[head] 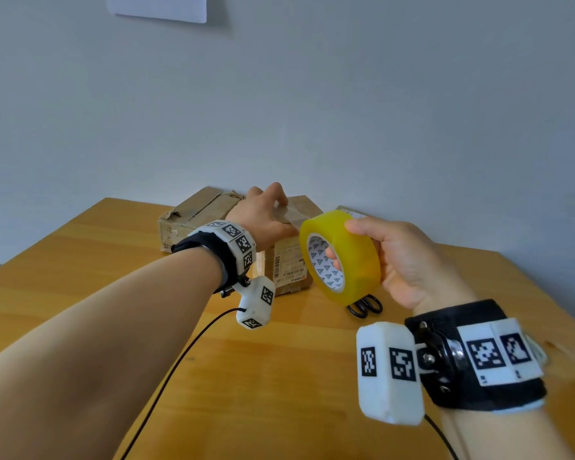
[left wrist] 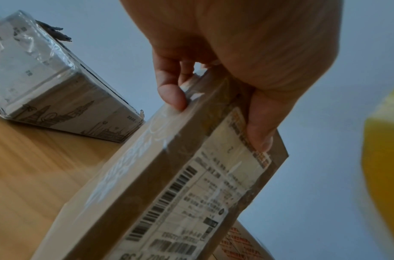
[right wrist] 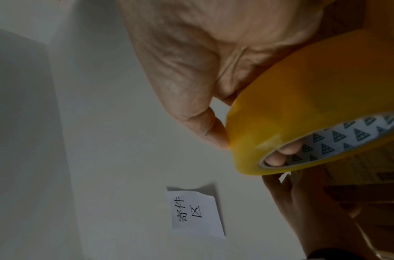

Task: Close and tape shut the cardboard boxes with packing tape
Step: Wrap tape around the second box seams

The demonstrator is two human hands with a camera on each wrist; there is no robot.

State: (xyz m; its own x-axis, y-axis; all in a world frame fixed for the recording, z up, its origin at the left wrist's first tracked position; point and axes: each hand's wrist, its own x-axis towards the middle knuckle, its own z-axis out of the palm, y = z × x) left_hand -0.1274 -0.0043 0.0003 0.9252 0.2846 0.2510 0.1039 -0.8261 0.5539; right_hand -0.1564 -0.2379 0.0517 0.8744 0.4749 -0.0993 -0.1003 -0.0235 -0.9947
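Note:
A brown cardboard box (head: 287, 263) with a white shipping label stands on the wooden table (head: 80, 260). My left hand (head: 284, 210) grips its top: in the left wrist view the fingers (left wrist: 171, 98) curl over one side of the box (left wrist: 169, 176) and the thumb presses the label side. A shiny clear strip lies on the box top by those fingers. My right hand (head: 342, 242) holds a yellow roll of packing tape (head: 356, 260) in the air just right of the box. Its thumb is on the roll's outside (right wrist: 302, 105) and its fingers (right wrist: 278, 156) sit inside the core.
A second, worn cardboard box (head: 193, 214) lies behind and to the left, against the wall. A third box (head: 349, 210) shows behind the roll. Black scissors (head: 365, 305) lie on the table under the roll. A paper note (right wrist: 195, 212) hangs on the wall.

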